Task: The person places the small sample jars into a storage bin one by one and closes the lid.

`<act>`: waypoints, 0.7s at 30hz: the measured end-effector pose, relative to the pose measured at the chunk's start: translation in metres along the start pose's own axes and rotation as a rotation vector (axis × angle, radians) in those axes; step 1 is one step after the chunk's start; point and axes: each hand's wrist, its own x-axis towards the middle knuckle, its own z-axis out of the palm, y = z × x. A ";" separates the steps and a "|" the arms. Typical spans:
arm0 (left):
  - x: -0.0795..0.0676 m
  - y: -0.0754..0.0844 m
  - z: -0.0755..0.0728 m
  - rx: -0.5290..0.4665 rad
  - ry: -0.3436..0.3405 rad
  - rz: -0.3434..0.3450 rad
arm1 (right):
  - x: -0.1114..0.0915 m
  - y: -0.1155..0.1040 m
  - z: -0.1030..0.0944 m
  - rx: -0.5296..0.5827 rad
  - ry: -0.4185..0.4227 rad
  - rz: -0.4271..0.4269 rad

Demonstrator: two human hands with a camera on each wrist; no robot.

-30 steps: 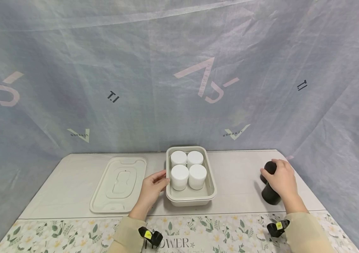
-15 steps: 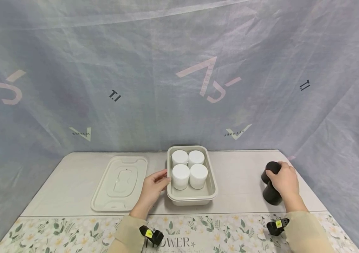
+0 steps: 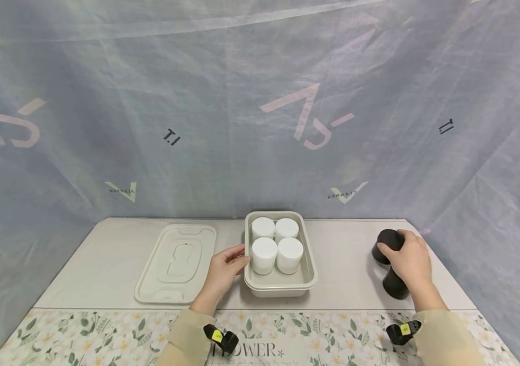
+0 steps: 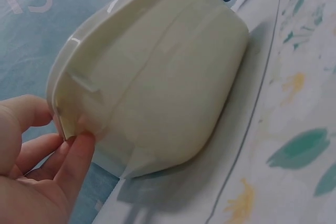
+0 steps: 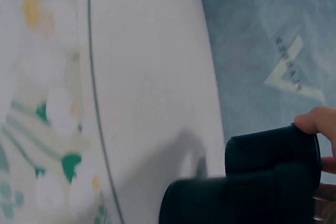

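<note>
4 jars [image 3: 264, 256] are white and 2 cylinders [image 3: 384, 251] black, the tub [image 3: 283, 285] and lid [image 3: 185, 263] cream, the sleeves [image 3: 189, 333] beige, the desk [image 3: 342, 269] off-white with a green-leaved floral border [image 3: 118, 335], and the curtain [image 3: 205, 86] grey-blue with pink, black and pale-green lettering [image 3: 289, 98].

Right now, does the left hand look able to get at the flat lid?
Probably yes: the flat lid lies just beside the left hand with nothing resting on it. However, that hand holds the rim of the container, so it would likely need to let go first.

Grey-blue cloth backdrop [image 3: 223, 91] with printed letters [image 3: 171, 136], pale tablecloth [image 3: 340, 269], floral band [image 3: 333, 330] along its near edge, "FLOWER" lettering [image 3: 260, 349]
</note>
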 end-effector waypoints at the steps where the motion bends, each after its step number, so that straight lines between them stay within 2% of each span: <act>1: 0.000 0.000 0.000 -0.002 0.000 -0.001 | -0.001 -0.004 0.000 0.013 0.004 -0.014; 13: 0.000 0.003 -0.004 -0.006 -0.015 -0.042 | -0.019 -0.048 0.002 0.090 0.019 -0.264; 17: 0.000 0.005 -0.005 -0.001 -0.013 -0.051 | -0.025 -0.063 0.003 0.118 -0.007 -0.315; 21: 0.001 0.007 -0.006 -0.042 -0.013 -0.057 | -0.029 -0.076 0.005 0.155 -0.021 -0.363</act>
